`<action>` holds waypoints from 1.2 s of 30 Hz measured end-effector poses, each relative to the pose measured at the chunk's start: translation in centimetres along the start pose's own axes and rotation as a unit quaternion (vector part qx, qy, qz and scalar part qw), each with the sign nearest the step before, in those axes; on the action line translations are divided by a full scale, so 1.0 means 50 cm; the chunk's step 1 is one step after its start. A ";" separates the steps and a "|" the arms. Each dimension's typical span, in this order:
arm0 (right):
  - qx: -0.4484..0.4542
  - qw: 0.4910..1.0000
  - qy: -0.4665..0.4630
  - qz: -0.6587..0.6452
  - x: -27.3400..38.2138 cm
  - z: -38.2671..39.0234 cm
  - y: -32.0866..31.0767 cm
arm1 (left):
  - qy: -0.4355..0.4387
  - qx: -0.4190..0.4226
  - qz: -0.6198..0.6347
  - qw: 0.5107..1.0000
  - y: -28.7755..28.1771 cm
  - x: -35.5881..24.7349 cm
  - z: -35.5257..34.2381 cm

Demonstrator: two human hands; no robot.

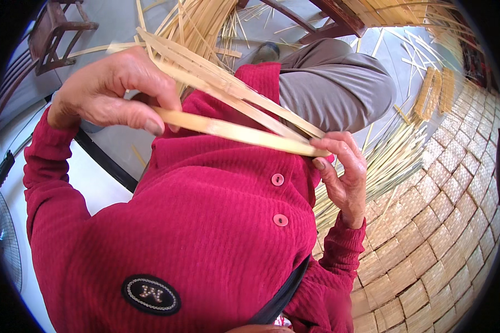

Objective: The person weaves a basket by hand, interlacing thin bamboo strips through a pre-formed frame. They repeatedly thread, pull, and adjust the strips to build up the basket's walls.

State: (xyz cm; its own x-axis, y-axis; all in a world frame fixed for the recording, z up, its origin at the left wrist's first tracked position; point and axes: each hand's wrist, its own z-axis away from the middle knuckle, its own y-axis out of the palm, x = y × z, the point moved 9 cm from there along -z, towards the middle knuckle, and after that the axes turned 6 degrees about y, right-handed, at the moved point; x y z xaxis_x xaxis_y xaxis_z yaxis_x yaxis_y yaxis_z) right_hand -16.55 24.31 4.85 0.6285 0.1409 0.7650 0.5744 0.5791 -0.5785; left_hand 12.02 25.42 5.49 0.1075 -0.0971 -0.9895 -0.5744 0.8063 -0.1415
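Observation:
A pale, flat bamboo strip (233, 132) stretches across my lap in front of the red jacket. My left hand (122, 91) pinches its left part between thumb and bent fingers. At the other end, my right hand (344, 172) has thumb and fingers closed on the strip's tip. Behind it, further split bamboo strips (205, 77) slant from the upper left and converge at my right fingertips. A narrow gap parts them from the front strip near my left hand. Whether my right fingers also grip these rear strips, I cannot tell.
Long bamboo strips (175, 25) lie in a loose pile ahead. A bundle of thin slivers (391, 161) rests at the right, beside a large woven bamboo surface (427, 222). Short bamboo pieces (430, 91) lie beyond. A wooden chair (55, 33) and a fan (6, 238) stand left.

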 end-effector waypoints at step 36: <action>-0.071 0.988 0.106 0.085 -0.145 0.012 -0.031 | 0.114 -0.240 -0.157 0.951 -0.046 0.022 -0.032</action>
State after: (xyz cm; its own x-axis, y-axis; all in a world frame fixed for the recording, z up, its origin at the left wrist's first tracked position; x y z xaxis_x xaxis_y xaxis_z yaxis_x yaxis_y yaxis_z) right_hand -22.33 22.86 0.36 0.8093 0.0463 0.5856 0.5093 0.4414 -0.7388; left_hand 12.17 22.54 4.67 0.1884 -0.4578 -0.8689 -0.8535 0.3614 -0.3754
